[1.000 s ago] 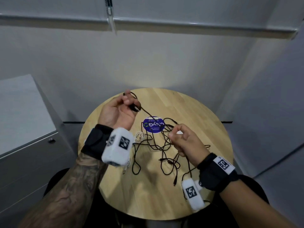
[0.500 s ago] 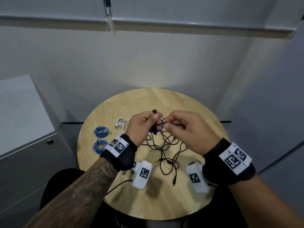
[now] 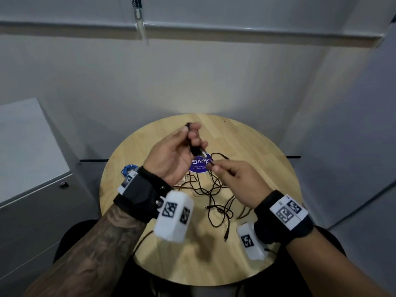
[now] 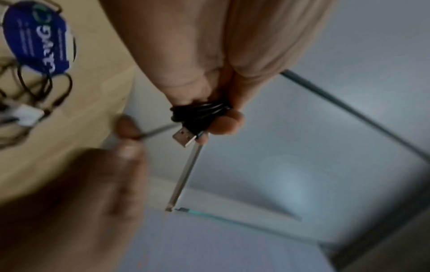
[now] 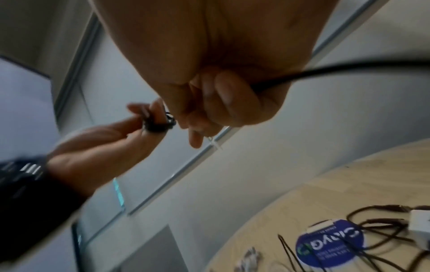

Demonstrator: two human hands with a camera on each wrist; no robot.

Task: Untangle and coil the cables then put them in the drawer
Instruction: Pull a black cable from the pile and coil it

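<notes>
**Black cable half wound, both hands at work above the worktop**

You are seated at a round wooden worktop (image 3: 267, 168), with a grey drawer cabinet (image 3: 42, 202) to your left, its drawer closed. On the worktop a loose tangle of black cables (image 3: 216, 196) sprawls across the middle, partly over a round blue sticker (image 3: 200, 165). A blue coiled cable (image 3: 128, 168) lies near the left edge, mostly hidden behind your wrist, and a white cable (image 5: 249, 257) lies just beside the sticker.

Your left hand (image 3: 174, 155) is raised above the worktop, fingers curled round a small wound bundle of black cable (image 4: 200, 112); its silver USB plug (image 4: 185, 137) sticks out below your fingertips. Your right hand (image 3: 234, 179), just beside it, pinches the free strand of that same cable (image 5: 325, 72) between thumb and forefinger, the strand running down into the tangle.
</notes>
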